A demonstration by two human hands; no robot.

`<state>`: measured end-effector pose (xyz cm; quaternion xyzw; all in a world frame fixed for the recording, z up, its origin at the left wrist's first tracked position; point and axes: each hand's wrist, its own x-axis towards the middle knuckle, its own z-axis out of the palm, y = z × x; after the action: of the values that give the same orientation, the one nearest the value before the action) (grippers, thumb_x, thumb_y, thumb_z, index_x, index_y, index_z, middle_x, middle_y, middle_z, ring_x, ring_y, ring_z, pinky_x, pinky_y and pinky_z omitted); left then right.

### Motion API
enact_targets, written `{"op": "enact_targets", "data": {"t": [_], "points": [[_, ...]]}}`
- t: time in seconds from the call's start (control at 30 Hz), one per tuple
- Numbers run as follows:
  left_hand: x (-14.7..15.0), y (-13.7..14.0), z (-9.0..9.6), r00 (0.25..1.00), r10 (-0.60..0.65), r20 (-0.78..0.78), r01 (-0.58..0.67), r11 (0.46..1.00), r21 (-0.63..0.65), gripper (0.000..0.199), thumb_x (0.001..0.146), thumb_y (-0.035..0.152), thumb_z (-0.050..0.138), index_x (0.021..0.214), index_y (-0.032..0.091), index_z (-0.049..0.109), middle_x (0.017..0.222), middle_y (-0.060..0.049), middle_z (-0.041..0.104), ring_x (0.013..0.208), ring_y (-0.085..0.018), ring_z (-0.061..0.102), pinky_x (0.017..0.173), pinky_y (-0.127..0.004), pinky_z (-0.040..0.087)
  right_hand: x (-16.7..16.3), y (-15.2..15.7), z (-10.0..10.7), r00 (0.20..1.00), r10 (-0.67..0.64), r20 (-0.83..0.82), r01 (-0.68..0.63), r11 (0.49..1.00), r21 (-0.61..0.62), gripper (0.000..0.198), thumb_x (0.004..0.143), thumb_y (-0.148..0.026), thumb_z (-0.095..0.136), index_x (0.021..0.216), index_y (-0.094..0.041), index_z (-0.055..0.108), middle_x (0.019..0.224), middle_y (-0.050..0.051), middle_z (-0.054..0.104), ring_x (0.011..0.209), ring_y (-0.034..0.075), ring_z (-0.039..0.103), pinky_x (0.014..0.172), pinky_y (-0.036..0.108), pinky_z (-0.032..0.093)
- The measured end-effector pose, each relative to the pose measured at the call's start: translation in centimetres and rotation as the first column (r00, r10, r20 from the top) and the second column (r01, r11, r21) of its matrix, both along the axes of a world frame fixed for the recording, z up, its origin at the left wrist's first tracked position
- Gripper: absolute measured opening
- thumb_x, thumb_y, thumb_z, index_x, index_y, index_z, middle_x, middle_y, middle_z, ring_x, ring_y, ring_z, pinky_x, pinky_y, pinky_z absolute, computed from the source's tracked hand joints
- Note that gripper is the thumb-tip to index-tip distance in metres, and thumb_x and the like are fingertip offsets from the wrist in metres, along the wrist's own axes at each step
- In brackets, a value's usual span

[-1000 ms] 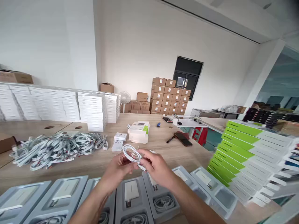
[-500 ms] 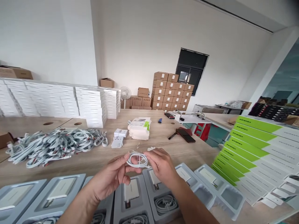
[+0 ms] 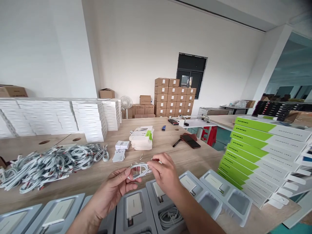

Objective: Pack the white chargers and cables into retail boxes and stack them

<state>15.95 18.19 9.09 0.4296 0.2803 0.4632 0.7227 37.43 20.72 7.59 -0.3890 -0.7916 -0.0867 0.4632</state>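
Observation:
A coiled white cable is held above the grey trays. My left hand grips the coil's left side between thumb and fingers. At the coil's right edge, my right hand pinches the cable with its fingertips; exactly which part lies between them is hidden. Below are grey moulded trays with white rectangular chargers in their upper wells. One lower well shows another coiled cable. To the left lies a large heap of white cables.
Cards and a stack of white-and-green sleeves stand mid-table. Further right lie a blue tool, a black marker and a phone. Green-and-white boxes rise at right, white boxes at back left.
The view has shifted slightly right. My right hand's fingers have moved up a little at the coil's edge, and the coil has tilted. My left hand keeps its grip.

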Motion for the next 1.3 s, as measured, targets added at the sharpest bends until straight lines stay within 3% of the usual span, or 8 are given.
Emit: {"op": "enact_targets", "data": {"t": [0.17, 0.3, 0.5, 0.73, 0.97, 1.03, 1.17, 1.3], "points": [[0.1, -0.2, -0.2, 0.969, -0.02, -0.246, 0.02, 1.0, -0.005, 0.032, 0.089, 0.047, 0.058, 0.079, 0.017, 0.064, 0.095, -0.005, 0.059, 0.106, -0.03, 0.064, 0.066, -0.033, 0.058, 0.2, 0.0, 0.1, 0.995, -0.086, 0.056, 0.087, 0.996, -0.021, 0.021, 0.094, -0.02, 0.048, 0.09, -0.023, 0.068, 0.082, 0.004, 0.057, 0.081, 0.019, 0.052, 0.076, 0.034, 0.037], [0.3, -0.1, -0.2, 0.825, 0.076, -0.559, -0.011, 0.993, 0.119, 0.047, 0.084, 0.063, 0.054, 0.082, 0.017, 0.059, 0.083, -0.005, 0.063, 0.068, -0.02, 0.066, 0.043, -0.024, 0.044, -0.1, -0.5, 0.2, 0.992, -0.065, 0.106, 0.074, 0.994, -0.079, 0.018, 0.094, -0.019, 0.047, 0.087, -0.021, 0.062, 0.08, 0.003, 0.06, 0.074, 0.018, 0.054, 0.073, 0.033, 0.037], [0.8, 0.6, -0.4, 0.839, 0.243, -0.487, -0.159, 0.965, 0.208, 0.048, 0.082, 0.064, 0.055, 0.074, 0.017, 0.056, 0.065, 0.002, 0.06, 0.046, -0.009, 0.047, 0.042, -0.021, 0.027, -1.3, -1.6, -0.1, 0.988, 0.032, -0.149, -0.073, 0.957, -0.282, 0.015, 0.095, -0.026, 0.047, 0.086, -0.022, 0.058, 0.076, 0.001, 0.065, 0.067, 0.016, 0.059, 0.062, 0.028, 0.04], [1.6, 0.5, -1.1, 0.922, 0.135, -0.364, -0.108, 0.99, 0.094, 0.045, 0.081, 0.062, 0.057, 0.074, 0.018, 0.054, 0.065, 0.001, 0.06, 0.047, -0.009, 0.044, 0.044, -0.021, 0.022, -2.7, -1.3, -0.8, 0.767, 0.112, -0.632, -0.469, 0.77, -0.433, 0.024, 0.094, -0.041, 0.051, 0.085, -0.021, 0.057, 0.072, 0.0, 0.067, 0.066, 0.016, 0.068, 0.055, 0.025, 0.045], [0.9, 0.5, -0.8, 0.949, 0.101, -0.297, -0.071, 0.991, 0.11, 0.045, 0.083, 0.061, 0.056, 0.067, 0.019, 0.046, 0.063, 0.001, 0.057, 0.046, -0.008, 0.038, 0.045, -0.023, 0.017, -2.8, -0.9, -0.8, 0.652, 0.093, -0.752, -0.669, 0.536, -0.514, 0.032, 0.089, -0.048, 0.057, 0.083, -0.017, 0.059, 0.077, 0.005, 0.07, 0.061, 0.017, 0.069, 0.047, 0.022, 0.038], [0.7, 0.5, -0.7, 0.94, 0.101, -0.325, -0.057, 0.988, 0.142, 0.045, 0.084, 0.06, 0.055, 0.066, 0.019, 0.049, 0.063, 0.001, 0.056, 0.048, -0.009, 0.039, 0.046, -0.024, 0.02, -2.6, -0.7, -1.1, 0.731, 0.104, -0.674, -0.581, 0.613, -0.536, 0.027, 0.089, -0.043, 0.058, 0.08, -0.017, 0.062, 0.074, 0.003, 0.068, 0.06, 0.016, 0.065, 0.051, 0.024, 0.042], [0.4, 0.4, -0.5, 0.912, 0.112, -0.394, -0.019, 0.972, 0.233, 0.046, 0.086, 0.059, 0.054, 0.067, 0.017, 0.056, 0.061, 0.002, 0.051, 0.053, -0.011, 0.041, 0.052, -0.024, 0.027, -2.2, -0.4, -1.6, 0.894, 0.015, -0.448, -0.194, 0.914, -0.356, 0.009, 0.079, -0.023, 0.066, 0.088, -0.021, 0.065, 0.089, 0.004, 0.063, 0.082, 0.02, 0.061, 0.074, 0.034, 0.051], [-0.1, 0.0, 0.1, 0.823, 0.251, -0.509, -0.013, 0.905, 0.425, 0.036, 0.09, 0.051, 0.054, 0.072, 0.02, 0.055, 0.065, 0.002, 0.054, 0.064, -0.014, 0.044, 0.059, -0.025, 0.032, -1.2, -0.4, -0.8, 0.928, 0.098, -0.36, -0.192, 0.953, -0.236, 0.06, 0.073, -0.009, 0.062, 0.129, -0.026, 0.051, 0.14, 0.009, 0.045, 0.13, 0.026, 0.043, 0.105, 0.042, 0.041]]}}
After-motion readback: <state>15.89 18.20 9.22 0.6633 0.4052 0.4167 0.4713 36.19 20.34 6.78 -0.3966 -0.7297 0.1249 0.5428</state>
